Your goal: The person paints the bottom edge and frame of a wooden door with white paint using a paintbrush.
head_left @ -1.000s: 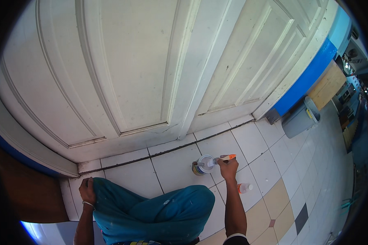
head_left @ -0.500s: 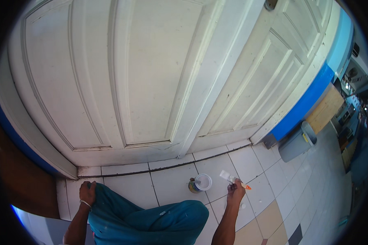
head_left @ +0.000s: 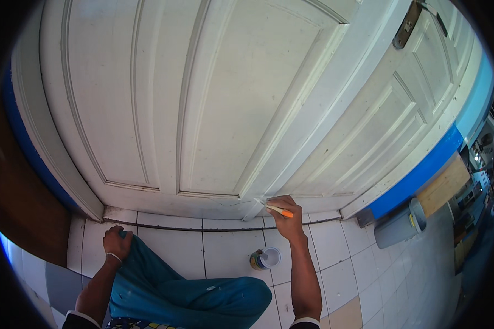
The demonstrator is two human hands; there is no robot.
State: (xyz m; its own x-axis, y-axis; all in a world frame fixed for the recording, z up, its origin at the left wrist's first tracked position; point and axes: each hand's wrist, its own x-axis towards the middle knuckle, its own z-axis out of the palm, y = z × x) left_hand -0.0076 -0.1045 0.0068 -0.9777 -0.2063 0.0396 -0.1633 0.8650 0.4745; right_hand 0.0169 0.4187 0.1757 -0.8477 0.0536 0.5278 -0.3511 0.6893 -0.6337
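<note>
My right hand [head_left: 288, 217] is closed round a paintbrush [head_left: 280, 210] with a pale handle and an orange end. The brush tip meets the lower edge of the white double door [head_left: 225, 205], close to the upright strip where the leaves join; the bristles are partly hidden by glare and fingers. On my raised knee, in teal trousers [head_left: 192, 290], rests my left hand [head_left: 117, 242], thumb apart from the fingers and nothing held. Between my knee and the door stands a small paint can [head_left: 254, 260] with a white rim and pale paint; a stick-like thing leans inside it.
White floor tiles [head_left: 173, 249] run up to a dark threshold strip [head_left: 175, 227] below the door. To the right stand a grey bin [head_left: 398, 227] and a wooden board [head_left: 443, 185] by a blue wall base. A metal lock plate [head_left: 407, 26] sits high on the right leaf.
My right hand has carried the paintbrush from over the tiles right of the can forward and left, up to the door's bottom edge. The left hand stays on the knee. The view has shifted.
</note>
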